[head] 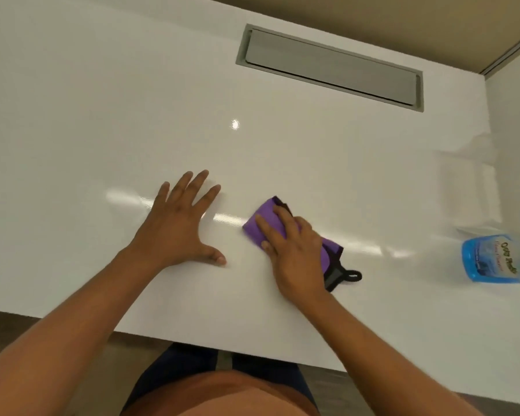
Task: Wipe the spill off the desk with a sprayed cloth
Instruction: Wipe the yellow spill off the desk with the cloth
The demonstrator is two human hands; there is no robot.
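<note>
A purple cloth point(260, 222) with a black trim and a black hanging loop lies folded on the glossy white desk point(132, 115). My right hand point(294, 250) presses flat on top of the cloth, fingers spread over it. My left hand point(177, 226) rests palm down on the bare desk to the left of the cloth, fingers apart, holding nothing. A blue spray bottle point(493, 256) stands at the right, blurred, with its upper part barely visible. I cannot make out any spill on the shiny surface.
A grey rectangular cable hatch point(330, 66) is set into the desk at the back right. The desk's front edge runs just above my lap. A beige wall and a metal frame rise behind the desk at the far right.
</note>
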